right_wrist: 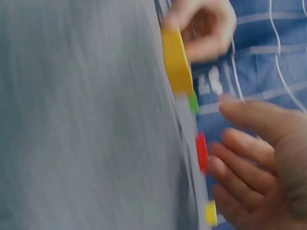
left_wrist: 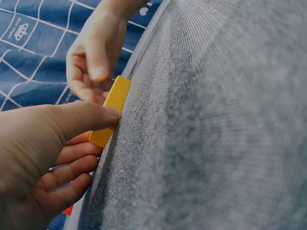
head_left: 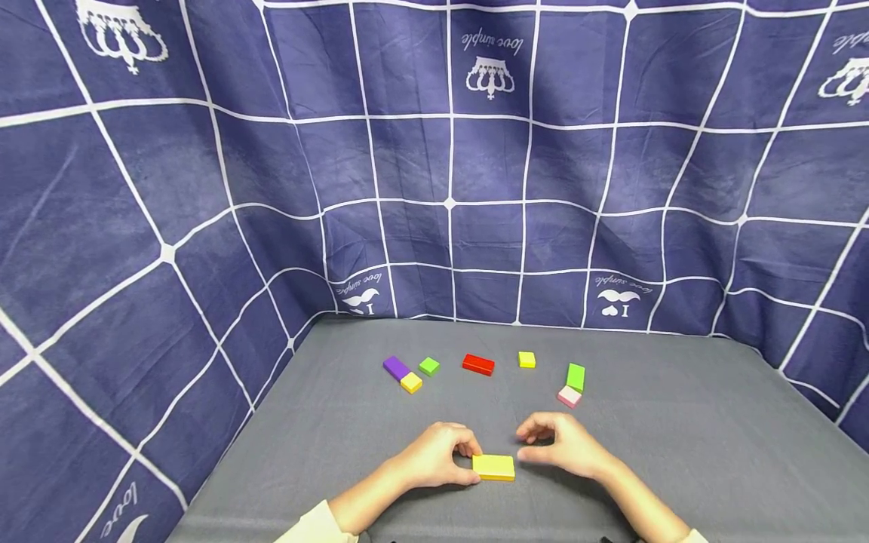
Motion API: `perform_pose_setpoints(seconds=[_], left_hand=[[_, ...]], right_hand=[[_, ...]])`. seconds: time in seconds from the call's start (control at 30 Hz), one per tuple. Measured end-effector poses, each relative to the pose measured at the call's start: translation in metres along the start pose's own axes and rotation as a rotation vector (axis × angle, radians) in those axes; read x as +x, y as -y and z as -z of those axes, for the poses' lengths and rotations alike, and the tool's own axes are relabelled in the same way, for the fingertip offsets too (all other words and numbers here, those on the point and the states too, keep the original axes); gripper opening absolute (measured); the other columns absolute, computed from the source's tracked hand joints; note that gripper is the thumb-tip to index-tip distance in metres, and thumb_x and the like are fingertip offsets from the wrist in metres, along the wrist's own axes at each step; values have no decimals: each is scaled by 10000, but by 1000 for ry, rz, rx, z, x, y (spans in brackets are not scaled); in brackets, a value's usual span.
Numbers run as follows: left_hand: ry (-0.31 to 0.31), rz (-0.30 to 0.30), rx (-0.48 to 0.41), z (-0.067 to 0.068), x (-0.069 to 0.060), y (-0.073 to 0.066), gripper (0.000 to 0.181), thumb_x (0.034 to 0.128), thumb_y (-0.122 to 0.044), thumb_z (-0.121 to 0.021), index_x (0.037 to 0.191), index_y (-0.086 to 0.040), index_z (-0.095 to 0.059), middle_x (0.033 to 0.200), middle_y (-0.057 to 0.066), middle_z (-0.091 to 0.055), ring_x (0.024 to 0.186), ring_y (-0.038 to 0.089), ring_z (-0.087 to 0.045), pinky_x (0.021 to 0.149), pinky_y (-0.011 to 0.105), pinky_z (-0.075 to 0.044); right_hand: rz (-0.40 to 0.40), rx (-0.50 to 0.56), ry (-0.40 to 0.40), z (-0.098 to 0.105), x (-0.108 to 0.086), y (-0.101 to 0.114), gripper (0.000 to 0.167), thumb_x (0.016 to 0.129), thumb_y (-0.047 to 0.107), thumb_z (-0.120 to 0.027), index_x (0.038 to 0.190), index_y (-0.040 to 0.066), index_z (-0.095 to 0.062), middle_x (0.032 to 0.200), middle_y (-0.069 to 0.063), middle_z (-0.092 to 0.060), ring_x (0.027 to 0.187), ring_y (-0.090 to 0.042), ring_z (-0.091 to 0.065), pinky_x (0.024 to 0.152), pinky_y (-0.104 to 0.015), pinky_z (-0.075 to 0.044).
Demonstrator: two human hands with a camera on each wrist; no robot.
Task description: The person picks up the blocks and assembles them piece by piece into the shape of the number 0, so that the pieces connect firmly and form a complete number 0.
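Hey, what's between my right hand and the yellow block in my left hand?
Just a narrow, bare strip of grey tabletop, as the head view shows; your right hand isn't touching the yellow block.

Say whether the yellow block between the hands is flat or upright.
Flat: the head view shows the yellow block with its broad face upward.

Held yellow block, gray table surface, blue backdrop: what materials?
Yellow block: likely plastic or painted wood, smooth satin finish; uniform color, crisp edges.
Gray table surface: probably matte woven cloth; fine weave in left wrist view.
Blue backdrop: apparently low-sheen fabric; wrinkles, soft folds.
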State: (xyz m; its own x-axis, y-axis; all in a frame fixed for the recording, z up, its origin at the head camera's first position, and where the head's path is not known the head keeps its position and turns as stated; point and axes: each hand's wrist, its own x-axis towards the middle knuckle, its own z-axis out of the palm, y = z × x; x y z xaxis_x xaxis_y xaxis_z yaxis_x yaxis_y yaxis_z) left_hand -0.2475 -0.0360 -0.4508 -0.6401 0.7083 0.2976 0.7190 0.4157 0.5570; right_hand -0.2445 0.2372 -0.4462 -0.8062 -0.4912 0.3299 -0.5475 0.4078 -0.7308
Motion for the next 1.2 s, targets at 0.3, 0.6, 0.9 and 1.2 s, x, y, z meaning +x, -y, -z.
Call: perform_pose_setpoints(seconds=[0.3,0.6,0.9,1.2], left_hand=[[-3,5,-25,1,-1,1,232,701,-116,-854,872,-121,-698,800,-123,-602,763,-41,-556,724,108,-460],[-4,18,-32,2,0,2,235,700,-116,-856,876,-125,-701,799,-127,-604,758,-48,-551,717,109,-460],[-5,7,-24,2,2,0,231,702,-117,-855,873,-121,-700,794,-110,-610,754,-46,-545,713,104,-453],[-8,-2,-24,0,0,0,228,699,-110,-853,871,-116,-702,792,-105,-615,756,-51,-546,719,111,-462]], right_hand=[[-289,-352,-486,45,-3,-34,180,804,103,-777,953,26,-712,890,-66,-712,827,-211,-668,736,-316,-524],[-361,-375,-462,52,-1,-45,183,797,128,-770,936,23,-714,869,-82,-709,799,-220,-659,700,-338,-489],[-380,-382,-451,52,0,-50,214,757,119,-792,927,12,-718,834,-74,-704,763,-179,-630,671,-334,-469],[-385,-296,-449,49,2,-46,210,750,99,-815,924,13,-734,814,-56,-718,717,-97,-638,630,-235,-479]])
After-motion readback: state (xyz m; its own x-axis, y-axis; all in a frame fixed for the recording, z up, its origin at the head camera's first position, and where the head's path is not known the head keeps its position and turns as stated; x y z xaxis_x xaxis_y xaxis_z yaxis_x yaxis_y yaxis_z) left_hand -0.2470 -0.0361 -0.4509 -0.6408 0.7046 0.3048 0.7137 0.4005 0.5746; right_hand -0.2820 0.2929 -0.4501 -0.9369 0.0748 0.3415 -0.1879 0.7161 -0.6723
